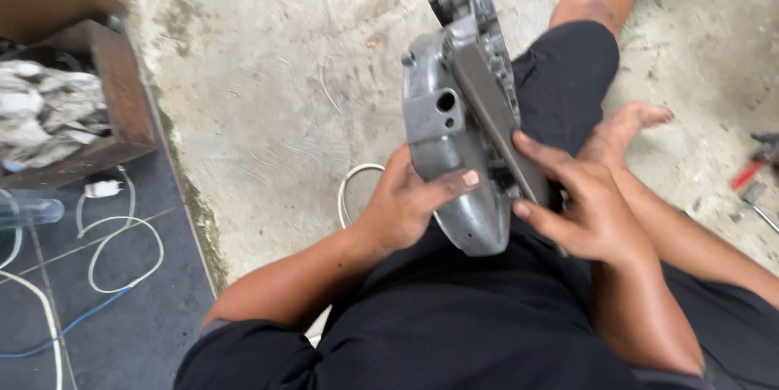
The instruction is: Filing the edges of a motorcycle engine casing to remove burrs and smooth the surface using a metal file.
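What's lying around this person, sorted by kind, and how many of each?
Grey metal engine casing, held by left hand and right hand: 1
Flat grey bar against the casing: 1
White cables and: 2
Wooden box of rags: 1
Red-handled tool: 1
Total: 6

Grey metal engine casing (454, 122) — black shorts (487, 317), white cable (122, 236), brown wooden box (122, 98), red-handled tool (746, 175).

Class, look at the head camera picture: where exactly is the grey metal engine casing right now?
The grey metal engine casing sits mid-frame, held upright over the person's lap, between the left hand and right hand.
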